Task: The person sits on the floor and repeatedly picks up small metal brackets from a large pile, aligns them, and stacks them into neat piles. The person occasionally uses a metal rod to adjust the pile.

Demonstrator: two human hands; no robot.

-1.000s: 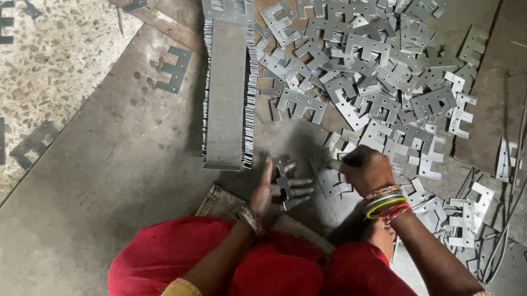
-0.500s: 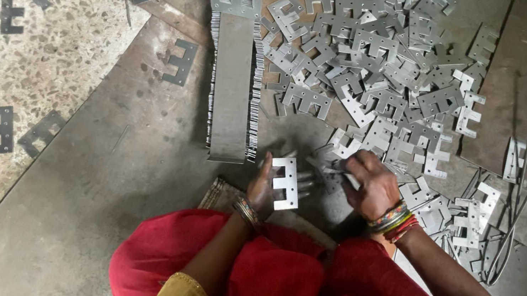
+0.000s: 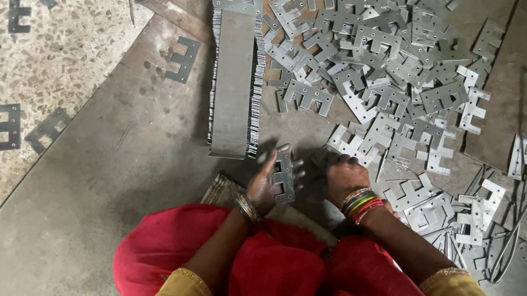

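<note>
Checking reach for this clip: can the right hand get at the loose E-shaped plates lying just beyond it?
Probably yes. The right hand rests on the floor at the edge of the loose E-shaped plates, with nothing between them. The left hand holds its own plate, off to the side.

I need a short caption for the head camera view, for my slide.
Left hand holds E-shaped metal plates; right hand reaches into the loose pile.

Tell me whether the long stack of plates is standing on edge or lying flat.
On edge: the long stack shows thin plate edges along both sides.
</note>
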